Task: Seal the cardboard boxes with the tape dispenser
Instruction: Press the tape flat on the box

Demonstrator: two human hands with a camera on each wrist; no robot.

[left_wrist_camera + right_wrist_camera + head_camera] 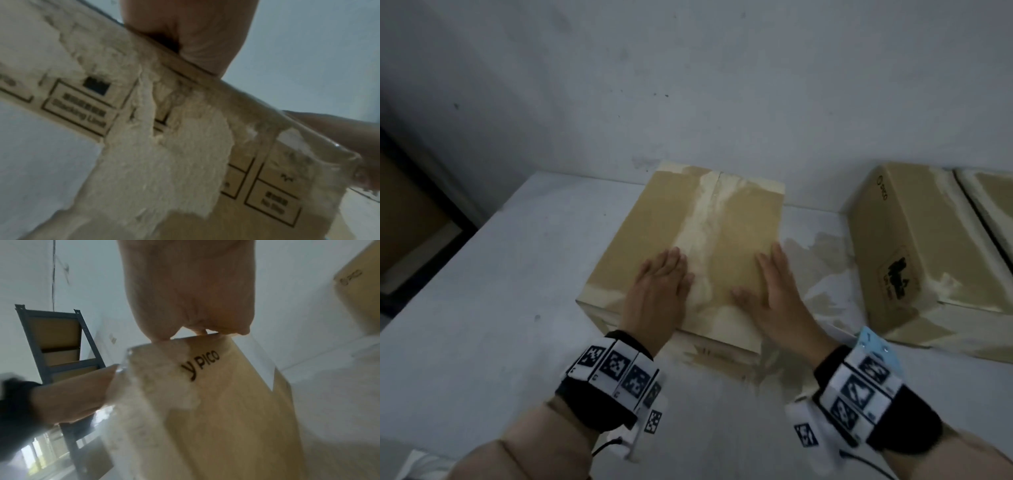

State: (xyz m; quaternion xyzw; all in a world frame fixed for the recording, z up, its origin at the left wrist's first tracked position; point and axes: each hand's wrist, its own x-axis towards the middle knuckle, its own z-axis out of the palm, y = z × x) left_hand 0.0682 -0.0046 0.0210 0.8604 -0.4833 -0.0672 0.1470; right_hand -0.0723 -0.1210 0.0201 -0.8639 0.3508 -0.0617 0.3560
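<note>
Boxes: three, one under hands [726, 219] | left hand [659, 291] flat, fingers straight | right hand [779, 296] flat, fingers straight

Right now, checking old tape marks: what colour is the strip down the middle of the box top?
Pale cream strip on the tan box; head view.
</note>
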